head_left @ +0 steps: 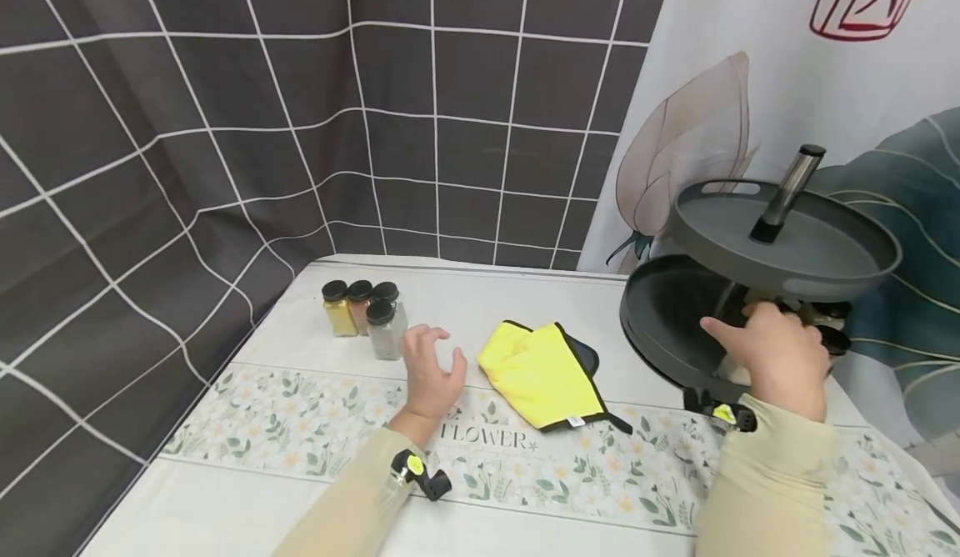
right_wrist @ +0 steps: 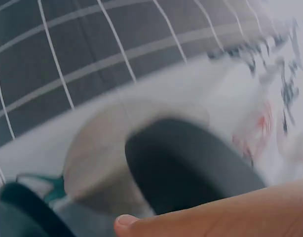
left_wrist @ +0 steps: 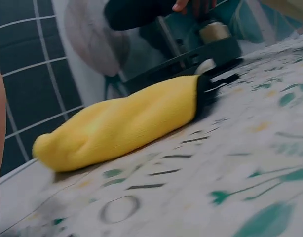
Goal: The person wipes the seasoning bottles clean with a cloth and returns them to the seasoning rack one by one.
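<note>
My left hand (head_left: 432,373) hovers over the white table, fingers loosely bent, holding nothing. Just left of it stand several small black-lidded spice jars, among them a yellow one (head_left: 341,317) and a pale one (head_left: 386,338). To its right lies a yellow cloth (head_left: 536,373) with black edging, partly over a dark flat item (head_left: 584,355). My right hand (head_left: 783,361) reaches between the upper tray (head_left: 817,248) and lower tray (head_left: 656,315) of a dark two-tier stand. Its thumb points left; the other fingertips are hidden, so any grip is unclear.
More black-lidded jars (head_left: 832,338) stand on the lower tier, behind and right of the right hand. A metal post (head_left: 789,194) rises through the upper tray. Dark gridded cloth (head_left: 480,157) hangs behind the table, and a printed white curtain (head_left: 750,7) behind the stand.
</note>
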`<state>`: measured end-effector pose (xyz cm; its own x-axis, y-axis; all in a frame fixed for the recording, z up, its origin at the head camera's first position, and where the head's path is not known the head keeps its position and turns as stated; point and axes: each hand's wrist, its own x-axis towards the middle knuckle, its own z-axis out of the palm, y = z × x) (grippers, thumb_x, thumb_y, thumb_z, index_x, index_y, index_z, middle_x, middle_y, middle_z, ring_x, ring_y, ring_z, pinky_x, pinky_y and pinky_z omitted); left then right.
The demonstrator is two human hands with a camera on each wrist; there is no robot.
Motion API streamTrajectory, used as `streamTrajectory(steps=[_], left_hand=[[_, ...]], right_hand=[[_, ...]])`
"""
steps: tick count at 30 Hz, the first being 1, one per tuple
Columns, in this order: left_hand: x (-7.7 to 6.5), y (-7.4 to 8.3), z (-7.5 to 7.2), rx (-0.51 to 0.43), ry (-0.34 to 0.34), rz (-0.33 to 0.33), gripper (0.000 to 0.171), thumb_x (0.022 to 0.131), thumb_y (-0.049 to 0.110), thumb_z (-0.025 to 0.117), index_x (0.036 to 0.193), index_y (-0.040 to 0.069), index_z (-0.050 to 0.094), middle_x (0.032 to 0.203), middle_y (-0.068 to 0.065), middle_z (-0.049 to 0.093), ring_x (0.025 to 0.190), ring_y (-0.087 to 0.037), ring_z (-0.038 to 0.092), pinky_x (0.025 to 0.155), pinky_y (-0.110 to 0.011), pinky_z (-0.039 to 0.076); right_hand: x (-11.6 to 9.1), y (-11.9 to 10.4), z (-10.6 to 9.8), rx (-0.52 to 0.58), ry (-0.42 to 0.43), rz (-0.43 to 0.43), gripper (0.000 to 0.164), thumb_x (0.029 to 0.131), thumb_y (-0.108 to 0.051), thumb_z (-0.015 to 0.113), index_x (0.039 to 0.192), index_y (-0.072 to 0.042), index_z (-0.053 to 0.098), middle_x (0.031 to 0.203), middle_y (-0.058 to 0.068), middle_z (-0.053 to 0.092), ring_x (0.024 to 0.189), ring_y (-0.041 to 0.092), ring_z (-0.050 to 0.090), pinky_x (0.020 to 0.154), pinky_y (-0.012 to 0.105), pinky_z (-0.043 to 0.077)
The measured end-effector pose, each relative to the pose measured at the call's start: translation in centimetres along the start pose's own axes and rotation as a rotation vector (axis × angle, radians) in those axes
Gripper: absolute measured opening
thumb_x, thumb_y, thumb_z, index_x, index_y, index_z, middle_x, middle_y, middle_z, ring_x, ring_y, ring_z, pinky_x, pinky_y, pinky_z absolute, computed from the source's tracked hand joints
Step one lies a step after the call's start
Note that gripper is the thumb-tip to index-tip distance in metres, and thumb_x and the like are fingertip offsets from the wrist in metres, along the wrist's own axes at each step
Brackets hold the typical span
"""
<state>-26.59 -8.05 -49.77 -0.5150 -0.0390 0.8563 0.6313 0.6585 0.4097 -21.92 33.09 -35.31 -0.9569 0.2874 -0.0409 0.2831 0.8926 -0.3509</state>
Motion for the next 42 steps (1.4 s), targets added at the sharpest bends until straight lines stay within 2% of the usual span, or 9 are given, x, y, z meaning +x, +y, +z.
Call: streamTrajectory(steps=[3,8,10,13,17,24,30,35,42], left_hand=[[0.6,-1.8,-0.8,0.086,0.159,-0.043,0.039,0.071,0.015,0.063,0.103,0.003,0.043,0.102,-0.016,0.035,0.098,-0.031,0.034,0.087,-0.042,0.029],[1.3,-4.9,-2.5,0.156,0.332,-0.322,0.066,0.061,0.014,0.074,0.114,0.005,0.036,0.112,-0.017,0.034,0.107,-0.029,0.031,0.093,-0.041,0.026],[1.3,-5.5,-2.9,0.135,0.329,-0.450,0.073,0.059,0.014,0.075,0.119,0.005,0.033,0.115,-0.017,0.033,0.109,-0.029,0.030,0.093,-0.042,0.026],[1.1,-5.9,-3.2,0.034,0.236,-0.634,0.074,0.063,0.014,0.074,0.124,0.006,0.031,0.118,-0.014,0.033,0.110,-0.027,0.032,0.095,-0.042,0.028],[1.0,-5.8,-3.5,-0.033,0.120,-0.771,0.060,0.071,0.017,0.072,0.119,0.009,0.037,0.115,-0.008,0.036,0.106,-0.022,0.039,0.092,-0.038,0.036],[0.8,-4.2,-3.4,-0.055,-0.043,-0.786,0.053,0.068,0.016,0.072,0.110,0.009,0.042,0.108,-0.005,0.042,0.097,-0.022,0.046,0.085,-0.038,0.042],[0.3,-2.0,-2.2,-0.100,-0.315,-0.628,0.046,0.067,0.018,0.074,0.102,0.012,0.044,0.100,-0.002,0.049,0.092,-0.018,0.051,0.084,-0.036,0.046],[0.1,-0.7,-1.9,-0.188,-0.499,-0.530,0.042,0.067,0.018,0.073,0.097,0.016,0.044,0.095,0.001,0.049,0.089,-0.014,0.052,0.081,-0.031,0.048],[0.0,-0.7,-1.9,-0.268,-0.568,-0.468,0.041,0.069,0.016,0.072,0.098,0.017,0.042,0.095,0.003,0.051,0.091,-0.012,0.052,0.081,-0.029,0.048]], right_hand=[[-0.6,-1.7,0.3,-0.041,-0.008,-0.058,0.092,0.073,-0.077,0.044,0.118,0.003,0.049,0.112,0.034,0.049,0.090,0.055,0.041,0.063,0.058,0.037],[-0.8,-3.8,1.2,-0.045,-0.137,-0.120,0.091,0.076,-0.075,0.044,0.122,0.003,0.045,0.120,0.028,0.048,0.092,0.045,0.051,0.063,0.050,0.043],[-0.7,-4.5,1.5,-0.045,-0.153,-0.127,0.087,0.077,-0.072,0.046,0.122,0.003,0.045,0.118,0.027,0.049,0.090,0.042,0.052,0.063,0.049,0.043],[-0.5,-5.3,2.1,-0.030,-0.164,-0.166,0.081,0.079,-0.068,0.049,0.120,0.002,0.046,0.117,0.025,0.051,0.090,0.039,0.053,0.064,0.048,0.044],[-0.3,-6.8,3.3,-0.007,-0.174,-0.278,0.073,0.081,-0.062,0.053,0.121,-0.001,0.048,0.117,0.022,0.054,0.090,0.034,0.054,0.068,0.047,0.045],[-0.5,-10.9,6.7,-0.018,-0.236,-0.459,0.055,0.082,-0.042,0.065,0.122,-0.007,0.051,0.112,0.017,0.058,0.089,0.026,0.057,0.069,0.042,0.049],[-1.2,-13.7,10.3,-0.009,-0.197,-0.637,0.057,0.080,-0.030,0.068,0.131,-0.012,0.046,0.127,0.014,0.047,0.109,0.029,0.050,0.086,0.044,0.046],[-1.2,-15.3,14.2,-0.030,-0.127,-0.812,0.061,0.078,-0.025,0.063,0.134,-0.018,0.043,0.137,0.011,0.040,0.125,0.033,0.036,0.099,0.053,0.033],[-0.3,-15.6,19.0,-0.044,-0.040,-0.921,0.073,0.073,-0.018,0.054,0.142,-0.028,0.032,0.147,0.004,0.029,0.135,0.032,0.019,0.104,0.062,0.015]])
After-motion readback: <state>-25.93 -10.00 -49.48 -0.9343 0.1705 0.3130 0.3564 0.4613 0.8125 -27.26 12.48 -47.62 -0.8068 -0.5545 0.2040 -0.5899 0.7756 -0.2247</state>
